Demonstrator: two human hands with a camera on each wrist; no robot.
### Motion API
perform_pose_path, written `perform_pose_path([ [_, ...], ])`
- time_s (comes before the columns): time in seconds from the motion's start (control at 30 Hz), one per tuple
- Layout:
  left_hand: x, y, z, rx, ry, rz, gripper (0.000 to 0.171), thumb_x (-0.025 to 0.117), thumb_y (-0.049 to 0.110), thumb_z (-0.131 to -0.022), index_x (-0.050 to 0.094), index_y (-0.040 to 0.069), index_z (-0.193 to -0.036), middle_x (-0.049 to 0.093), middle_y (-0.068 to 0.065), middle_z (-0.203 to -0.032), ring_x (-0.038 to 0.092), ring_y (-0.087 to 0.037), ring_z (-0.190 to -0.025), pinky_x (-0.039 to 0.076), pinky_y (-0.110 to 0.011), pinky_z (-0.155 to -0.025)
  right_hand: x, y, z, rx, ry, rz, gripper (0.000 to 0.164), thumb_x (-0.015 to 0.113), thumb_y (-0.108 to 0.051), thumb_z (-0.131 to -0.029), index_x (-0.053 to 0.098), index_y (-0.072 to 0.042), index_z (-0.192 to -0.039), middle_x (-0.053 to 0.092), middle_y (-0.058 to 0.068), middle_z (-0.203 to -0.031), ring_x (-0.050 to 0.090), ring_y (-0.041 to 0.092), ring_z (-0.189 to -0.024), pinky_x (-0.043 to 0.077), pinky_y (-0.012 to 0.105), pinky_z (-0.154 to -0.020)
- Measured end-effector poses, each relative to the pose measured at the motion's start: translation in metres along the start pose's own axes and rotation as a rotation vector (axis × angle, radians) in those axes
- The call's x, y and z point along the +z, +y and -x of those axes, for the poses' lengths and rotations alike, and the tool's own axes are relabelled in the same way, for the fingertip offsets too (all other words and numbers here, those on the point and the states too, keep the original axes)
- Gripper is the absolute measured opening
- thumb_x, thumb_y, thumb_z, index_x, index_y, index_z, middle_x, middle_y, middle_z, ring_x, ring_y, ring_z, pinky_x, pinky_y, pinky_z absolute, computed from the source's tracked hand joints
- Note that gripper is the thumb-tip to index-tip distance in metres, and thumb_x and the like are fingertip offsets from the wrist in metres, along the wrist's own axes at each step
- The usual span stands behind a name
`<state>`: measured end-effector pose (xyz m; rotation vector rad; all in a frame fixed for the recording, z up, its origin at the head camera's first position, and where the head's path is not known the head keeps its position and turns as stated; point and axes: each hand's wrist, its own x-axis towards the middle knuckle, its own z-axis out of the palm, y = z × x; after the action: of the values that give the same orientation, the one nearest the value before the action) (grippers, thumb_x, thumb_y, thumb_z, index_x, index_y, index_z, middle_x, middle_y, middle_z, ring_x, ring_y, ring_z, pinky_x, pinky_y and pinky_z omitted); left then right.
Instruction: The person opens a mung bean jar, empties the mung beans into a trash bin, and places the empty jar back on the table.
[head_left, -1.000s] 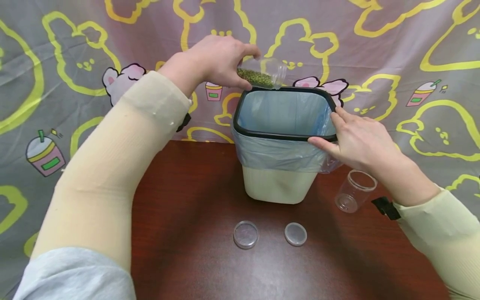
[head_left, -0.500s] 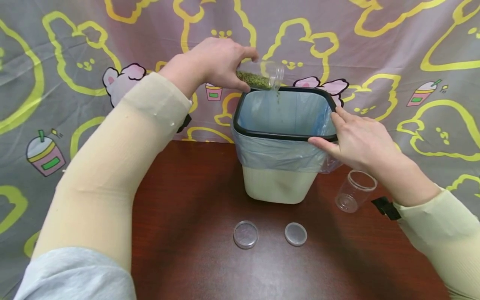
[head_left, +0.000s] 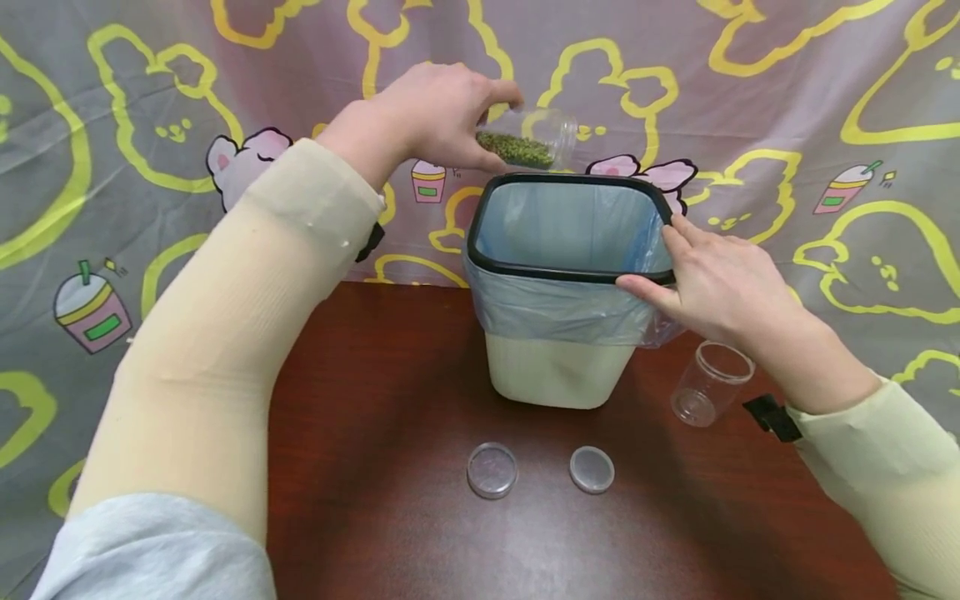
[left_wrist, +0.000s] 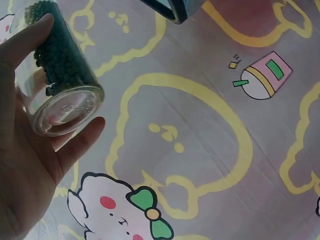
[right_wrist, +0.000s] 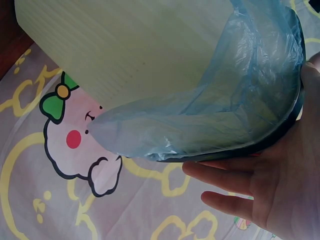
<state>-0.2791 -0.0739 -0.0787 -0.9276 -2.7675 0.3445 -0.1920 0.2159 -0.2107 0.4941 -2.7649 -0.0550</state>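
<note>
In the head view my left hand (head_left: 442, 112) holds a clear plastic jar (head_left: 543, 125) on its side above the bin's back left rim, its mouth facing right. Small green grains (head_left: 517, 150) lie along the jar's lower side; the left wrist view shows the jar's round base (left_wrist: 69, 111), with thumb and fingers around the wall. My right hand (head_left: 723, 279) rests on the right front corner of the trash bin (head_left: 558, 371), thumb and fingers extended along its black rim (head_left: 555, 272). A blue bag (head_left: 562, 308) lines the bin and folds down outside it.
An uncapped clear jar (head_left: 708, 385) stands on the dark red table (head_left: 360, 400), right of the bin. Two round clear lids, one on the left (head_left: 492, 470) and one on the right (head_left: 592, 469), lie in front. Behind hangs a patterned cloth (head_left: 300, 50).
The jar dipped slightly and some grains fell from its mouth half a second ago. Now it is a little higher, with no grains seen falling. The right hand and bin have stayed put.
</note>
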Motion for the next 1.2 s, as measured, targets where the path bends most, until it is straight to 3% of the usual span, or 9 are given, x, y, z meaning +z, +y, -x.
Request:
perform_pose_path([
  [0.17, 0.0026, -0.0010, 0.0003, 0.011, -0.024, -0.023, 0.076, 0.064, 0.050, -0.088, 0.033, 0.020, -0.151, 0.058, -0.008, -0.100, 0.056, -0.027, -0.096, 0.044, -0.049, -0.086, 0.0008, -0.0007, -0.0005, -0.008, 0.022, 0.005, 0.081, 0.048, -0.064, -0.091, 0.048, 0.010, -0.122, 0.043, 0.028, -0.137, 0.051, 0.047, -0.111, 0.043, 0.062, -0.076],
  [0.3, 0.0036, -0.0023, 0.0008, 0.008, -0.006, -0.008, 0.076, 0.063, 0.049, -0.088, 0.034, 0.020, -0.151, 0.058, -0.008, -0.098, 0.056, -0.026, -0.093, 0.045, -0.048, -0.083, 0.0009, -0.0008, -0.0006, -0.013, 0.028, -0.001, 0.080, 0.049, -0.065, -0.091, 0.048, 0.010, -0.120, 0.045, 0.027, -0.134, 0.052, 0.047, -0.106, 0.043, 0.062, -0.075],
  [0.67, 0.0046, -0.0029, 0.0014, 0.006, -0.020, -0.015, 0.075, 0.064, 0.050, -0.088, 0.035, 0.020, -0.150, 0.059, -0.007, -0.095, 0.057, -0.025, -0.092, 0.045, -0.047, -0.082, 0.0012, -0.0006, -0.0007, -0.011, 0.024, -0.006, 0.080, 0.048, -0.065, -0.091, 0.048, 0.010, -0.120, 0.044, 0.028, -0.136, 0.051, 0.047, -0.111, 0.042, 0.062, -0.077],
  [0.83, 0.0014, -0.0021, 0.0009, -0.011, 0.013, 0.005, 0.075, 0.062, 0.049, -0.089, 0.033, 0.020, -0.152, 0.057, -0.007, -0.098, 0.055, -0.024, -0.093, 0.044, -0.046, -0.083, 0.0009, -0.0002, -0.0007, -0.008, 0.011, -0.006, 0.083, 0.047, -0.065, -0.092, 0.047, 0.011, -0.126, 0.041, 0.029, -0.140, 0.048, 0.047, -0.117, 0.042, 0.063, -0.080],
  [1.2, 0.0040, -0.0041, -0.0001, -0.019, -0.017, 0.000, 0.075, 0.062, 0.048, -0.090, 0.032, 0.019, -0.152, 0.058, -0.009, -0.100, 0.055, -0.026, -0.096, 0.044, -0.048, -0.086, -0.0001, -0.0021, -0.0011, 0.007, -0.015, -0.003, 0.088, 0.045, -0.067, -0.092, 0.044, 0.011, -0.132, 0.037, 0.029, -0.143, 0.045, 0.048, -0.121, 0.042, 0.063, -0.082],
])
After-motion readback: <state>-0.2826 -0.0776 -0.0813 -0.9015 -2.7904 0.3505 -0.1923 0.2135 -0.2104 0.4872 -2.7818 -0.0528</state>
